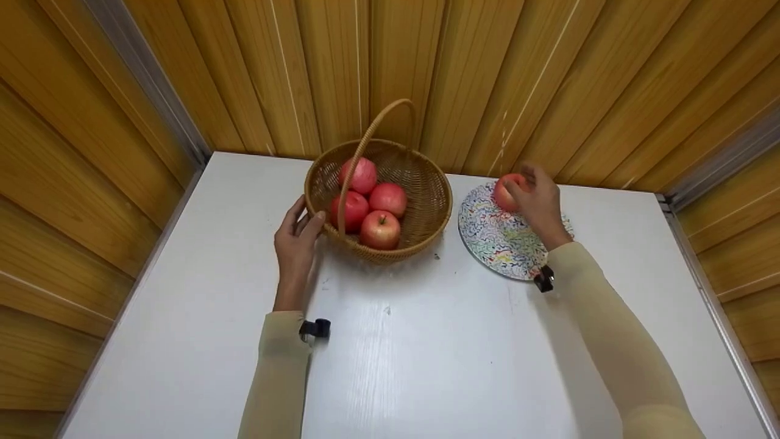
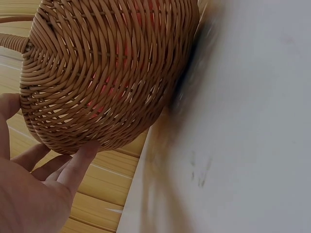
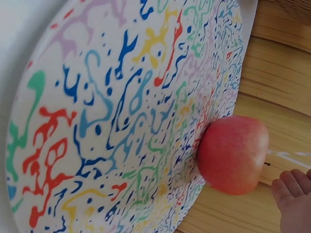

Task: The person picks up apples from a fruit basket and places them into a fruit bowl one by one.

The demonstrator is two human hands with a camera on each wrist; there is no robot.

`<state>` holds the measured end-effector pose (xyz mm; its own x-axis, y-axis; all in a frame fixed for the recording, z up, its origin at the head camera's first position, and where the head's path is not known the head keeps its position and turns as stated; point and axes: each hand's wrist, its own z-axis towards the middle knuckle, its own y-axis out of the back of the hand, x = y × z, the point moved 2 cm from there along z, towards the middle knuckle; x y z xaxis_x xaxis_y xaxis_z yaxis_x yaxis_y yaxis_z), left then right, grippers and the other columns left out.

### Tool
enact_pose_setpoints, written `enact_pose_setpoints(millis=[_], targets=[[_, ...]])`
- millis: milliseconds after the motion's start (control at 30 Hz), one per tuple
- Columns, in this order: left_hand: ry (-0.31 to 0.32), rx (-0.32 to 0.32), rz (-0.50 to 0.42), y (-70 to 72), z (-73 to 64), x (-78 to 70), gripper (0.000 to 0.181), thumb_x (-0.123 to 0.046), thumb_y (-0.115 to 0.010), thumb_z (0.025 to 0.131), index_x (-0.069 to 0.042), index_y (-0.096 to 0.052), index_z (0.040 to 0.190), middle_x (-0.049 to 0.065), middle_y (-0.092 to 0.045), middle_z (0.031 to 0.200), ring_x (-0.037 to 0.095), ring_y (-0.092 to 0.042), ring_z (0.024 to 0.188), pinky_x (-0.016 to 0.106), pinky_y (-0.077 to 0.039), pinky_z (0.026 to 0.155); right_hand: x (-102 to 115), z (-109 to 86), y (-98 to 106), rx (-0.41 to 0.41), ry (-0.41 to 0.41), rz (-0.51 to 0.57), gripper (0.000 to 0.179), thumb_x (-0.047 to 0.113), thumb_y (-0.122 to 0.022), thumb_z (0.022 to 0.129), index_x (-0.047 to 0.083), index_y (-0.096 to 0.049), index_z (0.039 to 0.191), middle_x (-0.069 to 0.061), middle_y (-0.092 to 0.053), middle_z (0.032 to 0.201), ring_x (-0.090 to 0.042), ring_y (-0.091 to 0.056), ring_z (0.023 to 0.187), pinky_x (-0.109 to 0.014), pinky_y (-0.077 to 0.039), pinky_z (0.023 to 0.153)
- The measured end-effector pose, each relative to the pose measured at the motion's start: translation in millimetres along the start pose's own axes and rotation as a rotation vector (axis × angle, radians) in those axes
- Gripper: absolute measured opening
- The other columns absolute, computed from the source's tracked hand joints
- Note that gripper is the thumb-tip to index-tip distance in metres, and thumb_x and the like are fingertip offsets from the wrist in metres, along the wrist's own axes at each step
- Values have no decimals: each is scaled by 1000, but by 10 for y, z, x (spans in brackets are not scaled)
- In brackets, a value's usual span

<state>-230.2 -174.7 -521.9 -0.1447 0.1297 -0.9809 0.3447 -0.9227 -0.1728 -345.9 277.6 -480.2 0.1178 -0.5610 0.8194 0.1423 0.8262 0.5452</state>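
A wicker basket (image 1: pixel 426 210) with a tall arched handle holds several red apples (image 1: pixel 381 230). At its left side my left hand (image 1: pixel 297 235) holds the rim, thumb over the edge and fingers against the woven outer wall, as the left wrist view shows. Another red apple (image 3: pixel 233 155) sits near the far edge of a round plate (image 1: pixel 493 238) with a multicoloured squiggle pattern. My right hand (image 1: pixel 539 204) is over this apple with fingers spread; in the right wrist view a gap shows between its fingertips (image 3: pixel 294 184) and the fruit.
Both basket and plate stand on a white table (image 1: pixel 396 341), near its back edge. Directly behind rises a wood-panelled wall (image 1: pixel 475 79), with similar panels at left and right. The plate lies a short way to the basket's right.
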Motion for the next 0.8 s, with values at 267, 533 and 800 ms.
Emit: enact_pose_setpoints(millis=[267,533,800], targets=[[-4,-2,-3,3,28,5,59,-23,-74,103,-10,-54,156,8,-50,160,21,-59,137,33,-58,100,225,-42,-119,30,102,26,63,33,-75,102,2,-52,152,-19,-56,151,-36,-54,140,-50,-44,117],[-9,1,2,-7,42,22,59,-25,-74,103,-10,-54,156,9,-51,159,20,-59,136,32,-58,100,450,-112,-207,91,171,31,62,32,-77,100,6,-54,152,-14,-58,150,-36,-54,140,-48,-43,118],[12,21,3,-52,-27,-110,61,-21,-74,102,-9,-52,158,12,-48,161,28,-52,144,36,-53,108,643,-200,-300,126,271,4,57,23,-80,99,4,-58,148,-15,-61,148,-37,-58,136,-48,-46,116]])
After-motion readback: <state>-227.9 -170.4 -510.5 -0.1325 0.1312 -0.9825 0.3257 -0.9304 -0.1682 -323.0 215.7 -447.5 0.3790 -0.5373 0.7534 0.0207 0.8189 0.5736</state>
